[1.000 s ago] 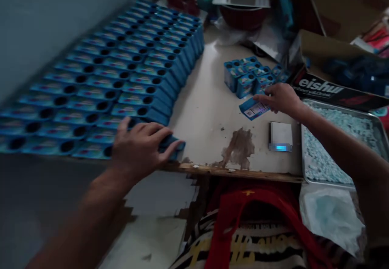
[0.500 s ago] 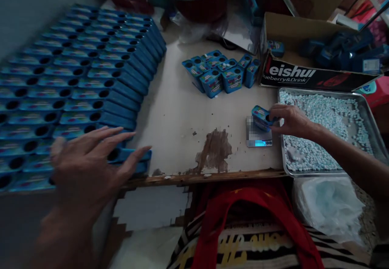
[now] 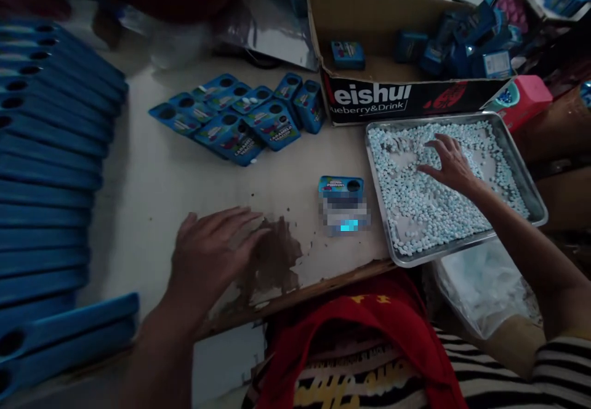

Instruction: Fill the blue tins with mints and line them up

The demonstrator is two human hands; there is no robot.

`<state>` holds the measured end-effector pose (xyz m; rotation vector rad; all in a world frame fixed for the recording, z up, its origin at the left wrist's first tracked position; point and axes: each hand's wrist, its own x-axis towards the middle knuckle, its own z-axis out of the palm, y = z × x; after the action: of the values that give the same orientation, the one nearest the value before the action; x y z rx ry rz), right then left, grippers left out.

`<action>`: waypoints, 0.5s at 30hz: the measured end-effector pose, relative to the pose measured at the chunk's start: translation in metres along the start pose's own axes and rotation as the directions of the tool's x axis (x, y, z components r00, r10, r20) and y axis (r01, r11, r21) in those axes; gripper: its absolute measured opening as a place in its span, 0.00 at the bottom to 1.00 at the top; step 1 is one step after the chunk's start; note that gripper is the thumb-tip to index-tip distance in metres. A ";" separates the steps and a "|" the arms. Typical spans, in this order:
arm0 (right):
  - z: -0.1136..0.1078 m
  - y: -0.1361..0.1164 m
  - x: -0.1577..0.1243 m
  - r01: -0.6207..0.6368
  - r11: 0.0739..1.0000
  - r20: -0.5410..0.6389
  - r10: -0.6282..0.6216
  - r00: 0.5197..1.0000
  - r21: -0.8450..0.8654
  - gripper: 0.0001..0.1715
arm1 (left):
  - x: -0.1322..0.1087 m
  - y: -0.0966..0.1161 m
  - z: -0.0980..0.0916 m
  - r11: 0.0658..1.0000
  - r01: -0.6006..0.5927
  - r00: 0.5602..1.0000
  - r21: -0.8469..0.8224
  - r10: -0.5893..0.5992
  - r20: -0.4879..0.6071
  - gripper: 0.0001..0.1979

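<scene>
My left hand is over the worn patch near the table's front edge, fingers stretched out with nothing in them. My right hand is over a metal tray of small pale blue and white candies, thumb and fingers apart. Whether its fingertips touch the candies I cannot tell. Between the hands, a small blue box with a dark round hole in its top rests on a small digital scale with a lit display.
Long rows of blue boxes stand at the left. A loose cluster of blue boxes stands mid-table, with a few candies on top. Behind the tray, a cardboard carton holds more blue boxes. A plastic bag sits below the tray.
My right hand has let go of the blue box on the scale and moved over the tray. My left hand has come away from the rows towards the middle. The view has turned right.
</scene>
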<state>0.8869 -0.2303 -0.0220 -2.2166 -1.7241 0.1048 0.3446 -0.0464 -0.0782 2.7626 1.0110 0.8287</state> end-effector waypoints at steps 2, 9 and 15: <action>0.009 0.035 -0.011 -0.204 0.970 0.027 0.209 0.978 -0.132 0.58 | -0.008 -0.010 -0.005 0.998 0.062 0.997 -0.021 -0.061 0.039 0.15; 0.032 0.041 0.022 -0.315 0.913 -0.074 0.307 0.949 -0.260 0.50 | -0.006 0.017 0.004 0.985 0.150 0.983 -0.090 -0.139 0.124 0.10; 0.035 0.002 0.006 -0.118 0.991 0.019 0.119 0.993 -0.064 0.20 | -0.004 0.041 0.014 0.978 0.187 0.965 -0.092 -0.166 0.204 0.11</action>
<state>0.8816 -0.2173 -0.0548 -2.3718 -1.6273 0.1052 0.3731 -0.0797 -0.0818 2.5542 1.1169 0.5581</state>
